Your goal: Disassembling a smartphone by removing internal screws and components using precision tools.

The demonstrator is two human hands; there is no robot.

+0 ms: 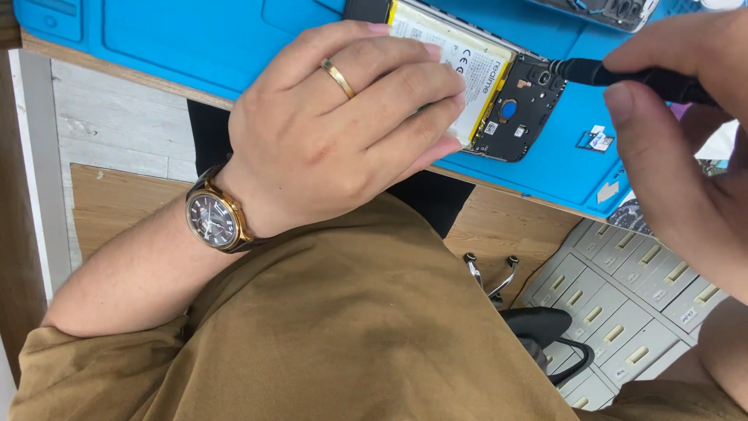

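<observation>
Blue mat: one opened phone under closed left hand; right hand pinches one black screwdriver.

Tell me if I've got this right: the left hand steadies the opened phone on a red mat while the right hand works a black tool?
Not quite: the mat is blue, not red, as the head view shows. The left hand does steady the opened phone while the right hand works the black tool.

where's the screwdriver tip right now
In the head view, upper right: the black screwdriver in the right hand touches the opened phone on the blue mat.
</observation>
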